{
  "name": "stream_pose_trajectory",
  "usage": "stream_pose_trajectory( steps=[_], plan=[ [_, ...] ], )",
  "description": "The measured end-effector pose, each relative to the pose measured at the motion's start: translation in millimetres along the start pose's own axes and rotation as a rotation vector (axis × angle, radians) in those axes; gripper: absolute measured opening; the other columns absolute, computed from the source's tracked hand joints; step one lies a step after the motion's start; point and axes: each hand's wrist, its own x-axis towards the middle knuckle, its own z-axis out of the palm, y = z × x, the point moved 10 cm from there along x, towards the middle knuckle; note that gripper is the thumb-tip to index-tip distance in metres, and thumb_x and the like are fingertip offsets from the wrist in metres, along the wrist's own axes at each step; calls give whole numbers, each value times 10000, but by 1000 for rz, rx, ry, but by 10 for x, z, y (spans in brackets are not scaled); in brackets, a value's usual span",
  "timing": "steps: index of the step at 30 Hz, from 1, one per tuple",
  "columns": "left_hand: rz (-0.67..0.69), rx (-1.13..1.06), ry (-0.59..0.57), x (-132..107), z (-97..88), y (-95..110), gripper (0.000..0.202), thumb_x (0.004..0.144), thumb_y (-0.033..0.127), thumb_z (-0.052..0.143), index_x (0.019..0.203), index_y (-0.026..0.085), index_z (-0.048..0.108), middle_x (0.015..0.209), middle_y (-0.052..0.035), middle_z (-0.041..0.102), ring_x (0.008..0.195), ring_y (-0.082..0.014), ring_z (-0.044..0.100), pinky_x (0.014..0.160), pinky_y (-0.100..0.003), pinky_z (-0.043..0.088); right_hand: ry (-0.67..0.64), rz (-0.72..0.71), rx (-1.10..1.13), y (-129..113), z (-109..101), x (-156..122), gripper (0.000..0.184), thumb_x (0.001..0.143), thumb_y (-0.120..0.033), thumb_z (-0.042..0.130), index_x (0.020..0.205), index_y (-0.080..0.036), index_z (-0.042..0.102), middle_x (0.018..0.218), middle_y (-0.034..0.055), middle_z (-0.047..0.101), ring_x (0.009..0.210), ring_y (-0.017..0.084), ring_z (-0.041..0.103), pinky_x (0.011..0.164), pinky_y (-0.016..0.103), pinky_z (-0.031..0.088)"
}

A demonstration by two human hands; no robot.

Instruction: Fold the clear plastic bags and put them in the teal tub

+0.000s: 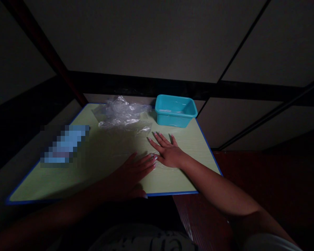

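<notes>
My left hand (pixel 132 174) lies flat on the pale green table (pixel 102 164), fingers stretched toward the right. My right hand (pixel 167 150) is flat too, fingers spread and pointing toward the far left. Their fingertips nearly meet. Both seem to press on a thin clear plastic sheet (pixel 136 139) spread on the table; its edges are hard to make out in the dim light. Neither hand grips anything.
A crumpled heap of clear plastic (pixel 120 112) lies at the table's far side. A turquoise tub (pixel 176 110) stands at the far right corner. A blurred blue patch (pixel 64 145) sits at the left. The table has a blue edge (pixel 170 193); dark floor lies to the right.
</notes>
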Motion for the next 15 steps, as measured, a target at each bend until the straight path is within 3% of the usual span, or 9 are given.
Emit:
stream_pose_trajectory(
  steps=[5,11,15],
  plan=[
    [3,-41,-52,-58,77,-4,790,930,592,417,1541,235,66,1566,-122,257,1447,-285,228,1175,-495,34,16,13,6,48,7,15,651,975,-474,367,1537,-276,103,1595,84,-33,1470,281,-6,1093,675,57],
    [-7,-67,-52,-74,81,-4,731,941,564,418,1535,268,113,1560,-102,280,1436,-272,266,1172,-491,76,94,99,-13,187,-71,33,577,991,-381,340,1530,-254,178,1600,95,20,1472,269,21,1097,668,72],
    [-25,-72,-71,-69,104,-20,728,934,578,424,1531,276,139,1564,-94,270,1440,-270,255,1173,-495,60,141,33,17,82,-111,25,648,970,-518,356,1531,-249,174,1601,101,41,1473,269,38,1102,659,81]
  ],
)
